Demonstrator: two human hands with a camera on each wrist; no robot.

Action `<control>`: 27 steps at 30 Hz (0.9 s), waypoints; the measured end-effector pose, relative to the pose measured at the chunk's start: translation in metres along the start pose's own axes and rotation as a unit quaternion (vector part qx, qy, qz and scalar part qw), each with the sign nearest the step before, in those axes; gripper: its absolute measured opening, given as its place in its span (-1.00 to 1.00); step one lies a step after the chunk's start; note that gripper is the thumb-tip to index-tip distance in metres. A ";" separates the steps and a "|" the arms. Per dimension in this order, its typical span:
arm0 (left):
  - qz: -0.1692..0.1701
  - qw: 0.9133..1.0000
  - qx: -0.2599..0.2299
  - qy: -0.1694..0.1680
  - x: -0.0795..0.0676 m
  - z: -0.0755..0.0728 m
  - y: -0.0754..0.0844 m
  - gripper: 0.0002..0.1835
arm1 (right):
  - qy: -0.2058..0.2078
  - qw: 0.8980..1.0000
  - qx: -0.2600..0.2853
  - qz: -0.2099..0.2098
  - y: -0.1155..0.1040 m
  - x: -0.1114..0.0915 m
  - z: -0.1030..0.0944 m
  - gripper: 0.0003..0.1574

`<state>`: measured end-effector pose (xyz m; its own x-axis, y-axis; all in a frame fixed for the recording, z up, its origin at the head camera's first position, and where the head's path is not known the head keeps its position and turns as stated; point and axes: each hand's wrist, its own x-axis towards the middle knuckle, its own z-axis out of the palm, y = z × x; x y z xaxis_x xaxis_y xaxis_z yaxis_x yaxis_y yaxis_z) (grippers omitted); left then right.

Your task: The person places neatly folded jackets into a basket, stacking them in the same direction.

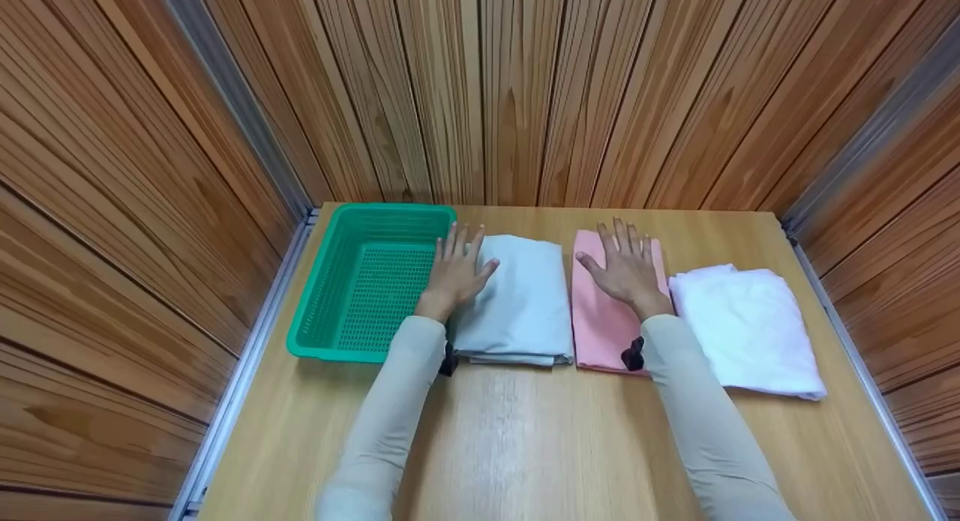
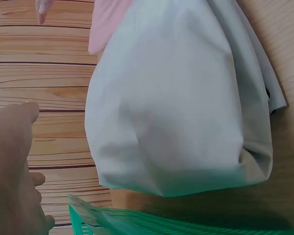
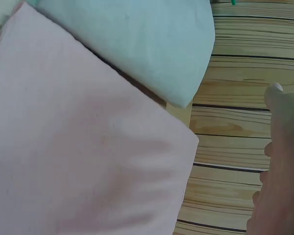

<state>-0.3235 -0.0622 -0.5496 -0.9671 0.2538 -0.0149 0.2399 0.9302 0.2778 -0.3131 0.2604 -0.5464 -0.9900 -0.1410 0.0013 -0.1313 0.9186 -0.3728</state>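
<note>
The left hand, fingers spread wide, hovers where the green basket, at the left, and the folded pale grey cloth stand side by side. The right hand, also wide, is above the pink cloth. Both hold nothing. A white cloth lies at the right.

Person, arms from above. Left sleeve and right sleeve: long, pale beige to off-white, plain, fairly close-fitting; fabric creases along the forearms, folds more marked toward the lower part of the head view. Both end at the wrist. Left hand and right hand bare, five-fingered. Small black device on thumb side of left wrist, partly hidden by sleeve. Second black unit on thumb side of right wrist, blocky, uneven outline; finer detail too small to read.
</note>
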 end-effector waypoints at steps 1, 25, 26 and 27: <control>0.000 1.000 -0.007 0.001 0.000 0.001 0.000 -0.17 | 0.002 1.000 0.006 -0.001 -0.001 -0.001 0.001 0.08; -0.049 0.980 -0.189 0.026 -0.030 0.021 0.016 -0.22 | 0.008 0.956 0.289 0.050 -0.037 -0.031 0.034 -0.10; -0.050 0.980 -0.192 0.025 -0.032 0.023 0.016 -0.22 | 0.008 0.954 0.295 0.051 -0.038 -0.032 0.036 -0.11; -0.050 0.979 -0.194 0.025 -0.033 0.026 0.016 -0.23 | 0.008 0.952 0.300 0.053 -0.038 -0.033 0.039 -0.12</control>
<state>-0.2855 -0.0490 -0.5693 -0.9892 0.1454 -0.0165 0.1038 0.7766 0.6213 -0.2730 0.2154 -0.5685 -0.9974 -0.0484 -0.0531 0.0178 0.5498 -0.8351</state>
